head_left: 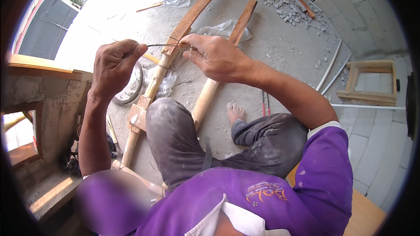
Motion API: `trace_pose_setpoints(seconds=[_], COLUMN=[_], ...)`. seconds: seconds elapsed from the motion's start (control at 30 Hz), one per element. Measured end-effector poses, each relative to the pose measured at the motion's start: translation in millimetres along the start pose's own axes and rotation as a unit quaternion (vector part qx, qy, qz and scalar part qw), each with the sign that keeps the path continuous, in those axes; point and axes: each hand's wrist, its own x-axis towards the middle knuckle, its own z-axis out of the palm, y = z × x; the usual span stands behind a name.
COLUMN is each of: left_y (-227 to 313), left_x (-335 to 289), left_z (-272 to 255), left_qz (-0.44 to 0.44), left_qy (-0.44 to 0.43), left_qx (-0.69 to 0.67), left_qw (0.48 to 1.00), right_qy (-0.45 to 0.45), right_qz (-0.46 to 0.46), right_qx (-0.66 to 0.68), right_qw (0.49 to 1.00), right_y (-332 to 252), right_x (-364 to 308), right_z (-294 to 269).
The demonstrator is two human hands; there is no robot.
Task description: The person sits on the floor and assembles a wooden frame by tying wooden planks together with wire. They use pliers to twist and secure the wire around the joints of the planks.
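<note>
1. Left hand [117, 63] and right hand [217, 59] pinch a thin wire [162, 44], which spans between them, crossing the plank [193, 16] in view.
2. Uneven tension could kink the wire.
3. A slipping pinch could let an end spring loose.

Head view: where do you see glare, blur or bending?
Head view: the floor is washed out at upper left; head view: a soft round blur hides part of the purple shirt at lower left; head view: the grey block wall appears bent, yet the thin wire looks fairly clear.
</note>
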Motion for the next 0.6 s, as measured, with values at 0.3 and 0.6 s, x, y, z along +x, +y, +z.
trace_pose_setpoints(seconds=[0.3,0.6], left_y=[-18.5,-17.5], left_x=[-13.0,13.5], left_z=[-21.5,-25.3], left_qz=[-0.049,0.162], left_qy=[-0.031,0.046], left_qx=[-0.085,0.073], left_qw=[0.995,0.983], right_qy=[0.022,-0.118], right_qz=[-0.110,-0.125], right_qx=[-0.008,-0.127], right_qw=[0.994,0.977], right_y=[2.3,-10.4], right_x=[-11.2,-17.5], right_z=[-66.7,-65.0])
